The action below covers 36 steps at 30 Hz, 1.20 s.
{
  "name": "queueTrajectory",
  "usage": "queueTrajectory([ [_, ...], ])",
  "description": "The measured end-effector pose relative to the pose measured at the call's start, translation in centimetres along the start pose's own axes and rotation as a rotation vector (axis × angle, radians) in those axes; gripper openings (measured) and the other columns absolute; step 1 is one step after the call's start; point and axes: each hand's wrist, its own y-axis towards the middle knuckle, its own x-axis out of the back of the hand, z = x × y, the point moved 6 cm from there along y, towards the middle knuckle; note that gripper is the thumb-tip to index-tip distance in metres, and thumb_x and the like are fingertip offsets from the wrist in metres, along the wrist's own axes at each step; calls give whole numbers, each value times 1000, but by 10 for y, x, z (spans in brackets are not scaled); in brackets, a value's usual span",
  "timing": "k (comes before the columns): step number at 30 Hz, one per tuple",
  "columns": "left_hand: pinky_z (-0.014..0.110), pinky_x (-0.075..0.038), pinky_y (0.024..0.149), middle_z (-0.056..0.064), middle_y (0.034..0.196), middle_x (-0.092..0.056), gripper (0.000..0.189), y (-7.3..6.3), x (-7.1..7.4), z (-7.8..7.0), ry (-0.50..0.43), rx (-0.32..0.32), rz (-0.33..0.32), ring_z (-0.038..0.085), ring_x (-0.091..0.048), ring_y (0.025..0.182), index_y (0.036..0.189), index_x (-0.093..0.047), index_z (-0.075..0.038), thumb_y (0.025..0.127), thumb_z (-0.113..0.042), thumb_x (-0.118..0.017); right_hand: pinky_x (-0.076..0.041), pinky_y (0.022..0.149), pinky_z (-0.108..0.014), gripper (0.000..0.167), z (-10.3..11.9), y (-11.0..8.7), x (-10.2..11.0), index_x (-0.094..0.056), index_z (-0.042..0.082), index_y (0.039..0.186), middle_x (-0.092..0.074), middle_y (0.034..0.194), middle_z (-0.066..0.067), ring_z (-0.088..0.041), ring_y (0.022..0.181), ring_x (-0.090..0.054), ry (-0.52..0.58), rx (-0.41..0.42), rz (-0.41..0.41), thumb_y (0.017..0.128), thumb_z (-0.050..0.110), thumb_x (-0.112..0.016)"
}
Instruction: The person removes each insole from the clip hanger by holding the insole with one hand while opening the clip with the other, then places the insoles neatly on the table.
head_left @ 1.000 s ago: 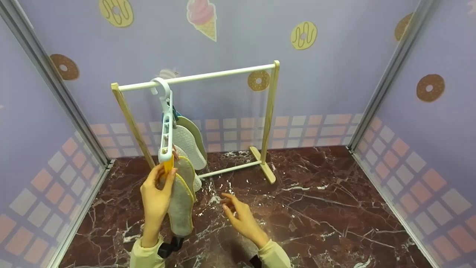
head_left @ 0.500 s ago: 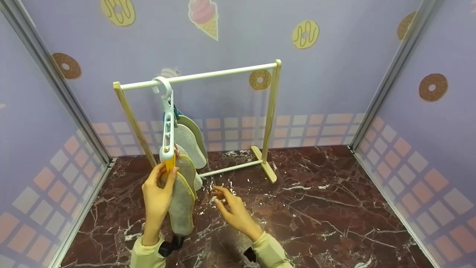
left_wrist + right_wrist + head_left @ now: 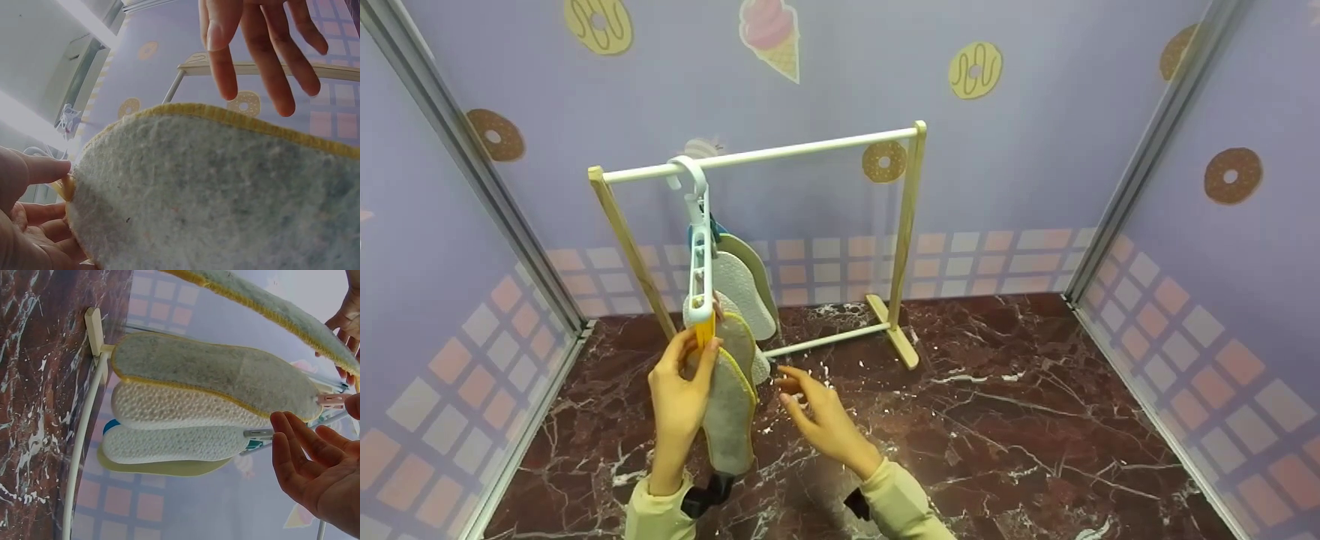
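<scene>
A white clip hanger [image 3: 699,262] hangs by its hook from the rack's top bar. My left hand [image 3: 679,390] pinches the yellow clip [image 3: 704,330] at the hanger's near end, thumb on one side and fingers on the other. Below that clip hangs a grey insole with yellow edging [image 3: 729,420]. Behind it, a second grey insole [image 3: 214,371] hangs from a pink clip [image 3: 333,400]. Farther back are white bumpy insoles [image 3: 180,441] and an olive-green one [image 3: 163,468]. My right hand [image 3: 825,420], fingers loosely bent and holding nothing, is just right of the insoles.
The drying rack [image 3: 802,150] has wooden side posts and a low white crossbar [image 3: 825,341]. It stands on a dark red marbled surface [image 3: 997,442]. Lilac printed walls [image 3: 1035,150] enclose the back and both sides.
My right hand has moved left and slightly away from me, closer to the hanging insoles. My left hand keeps its hold on the yellow clip, almost unmoved.
</scene>
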Motion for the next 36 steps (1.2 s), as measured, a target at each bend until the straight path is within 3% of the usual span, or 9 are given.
queueTrajectory([
  [9, 6, -42, 69, 20, 88, -67, 20, 0, 0, -1, -14, 6, -6, -14, -53, 76, 101, -60, 5, 83, -5, -60, -50, 75, -18, 36, 8, 8, -5, -39, 4, 127, -62, 109, -14, -19, 83, -64, 44, -13, 26, 93, 12, -45],
  [14, 7, -42, 70, 19, 89, -67, 20, -1, 0, -1, -10, 34, -2, -14, -53, 76, 102, -60, 4, 84, -6, -60, -50, 70, -15, 34, 29, 15, 2, -42, -4, 123, -64, 101, -18, -24, 74, -65, 48, 29, 16, 90, 2, -48],
  [19, 7, -42, 72, 19, 89, -67, 20, -1, -1, 0, -28, 46, 5, -14, -53, 77, 102, -59, 5, 85, -7, -58, -49, 67, -14, 34, 40, 18, 4, -42, -5, 122, -65, 96, -20, -27, 71, -65, 87, 5, 33, 89, 2, -49],
  [24, 7, -42, 74, 18, 88, -67, 20, -2, -2, 0, -28, 39, 8, -14, -53, 79, 102, -59, 4, 86, -8, -57, -46, 61, -8, 34, 38, 18, 0, -44, -3, 121, -67, 92, -18, -26, 69, -65, 90, -26, 53, 89, 3, -50],
  [28, 8, -43, 70, 17, 89, -67, 22, -2, -3, 0, -8, 60, 20, -14, -53, 78, 104, -59, 3, 87, -10, -55, -44, 57, -7, 34, 21, 16, -12, -44, 1, 123, -68, 90, -14, -23, 68, -65, 106, -40, 71, 90, 8, -50],
  [31, 8, -43, 68, 18, 89, -67, 21, -2, -3, 1, -4, 64, 19, -14, -53, 76, 104, -59, 3, 88, -10, -55, -45, 57, -9, 34, 9, 16, -19, -45, 3, 124, -69, 89, -11, -22, 68, -65, 110, -31, 69, 91, 12, -50],
  [36, 8, -43, 66, 19, 88, -66, 19, -1, -4, 1, -39, 56, 14, -11, -54, 73, 101, -59, 4, 87, -8, -55, -46, 59, -9, 32, 9, 17, -20, -48, 4, 120, -69, 85, -10, -17, 67, -65, 97, -3, 47, 89, 10, -52],
])
